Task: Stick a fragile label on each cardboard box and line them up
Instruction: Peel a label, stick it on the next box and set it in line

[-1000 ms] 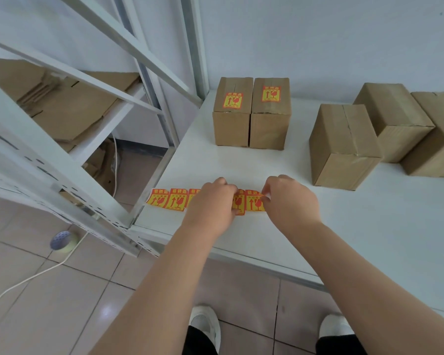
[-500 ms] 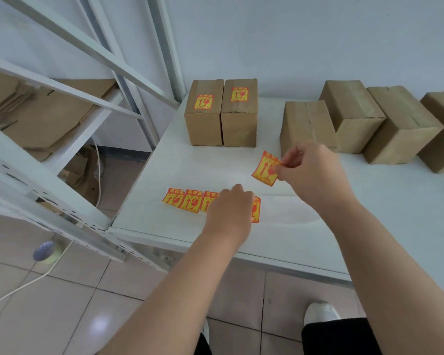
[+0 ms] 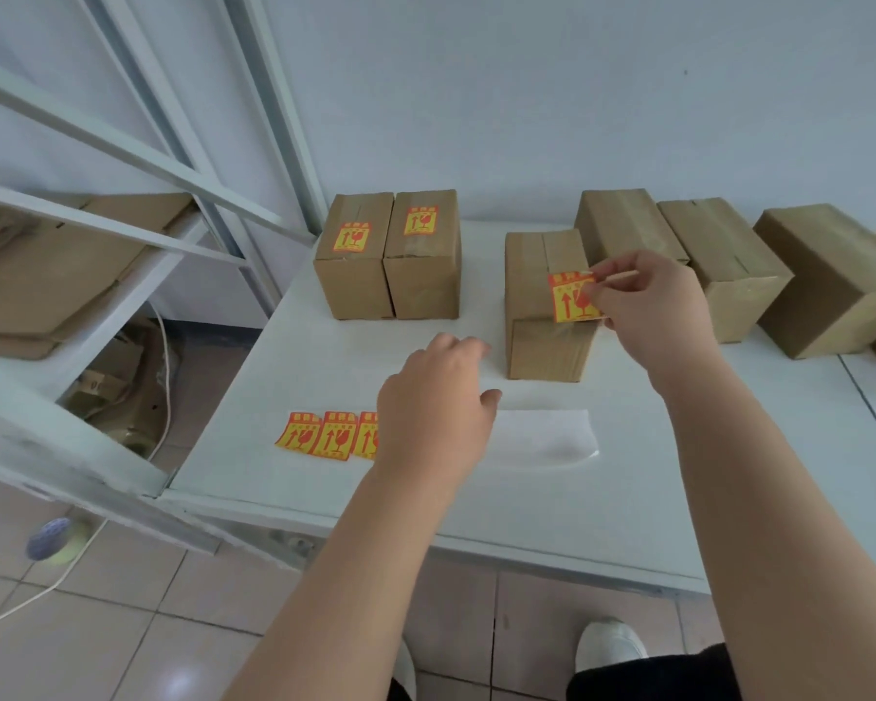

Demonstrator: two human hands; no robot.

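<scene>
My right hand (image 3: 651, 308) pinches a yellow-and-red fragile label (image 3: 570, 298) over the near top edge of an unlabelled cardboard box (image 3: 537, 290). My left hand (image 3: 438, 409) hovers open above the table, covering part of the label strip (image 3: 324, 435) that lies near the front edge. Two labelled boxes (image 3: 388, 260) stand side by side at the back left. Several unlabelled boxes (image 3: 724, 265) sit at the back right. The strip's bare white backing (image 3: 547, 435) stretches to the right of my left hand.
The white table (image 3: 577, 503) ends at a front edge just below the strip. A metal shelf rack (image 3: 122, 235) with flattened cardboard stands to the left. A tape roll (image 3: 54, 538) and a cable lie on the tiled floor.
My right hand peeled one label off the strip and carried it up and right to the nearest unlabelled box. My left hand lifted off the strip and moved forward.
</scene>
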